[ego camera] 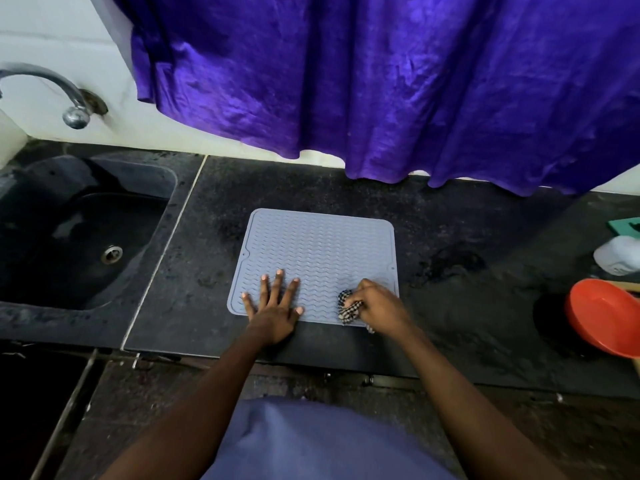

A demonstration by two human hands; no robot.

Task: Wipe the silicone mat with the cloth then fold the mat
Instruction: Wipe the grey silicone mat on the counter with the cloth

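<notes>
the grey silicone mat (320,252) lies flat on the dark desk (450,237), right of the sink (86,233). the left hand (273,306) presses its near edge, fingers spread straight. the right hand (379,306) has its grip curled round a bunched checked cloth (348,306), pressed on the mat's near right corner. a purple curtain (381,81) hangs behind.

Red bowl (602,317) partly off-frame; cloth (348,306) half-hidden
</notes>
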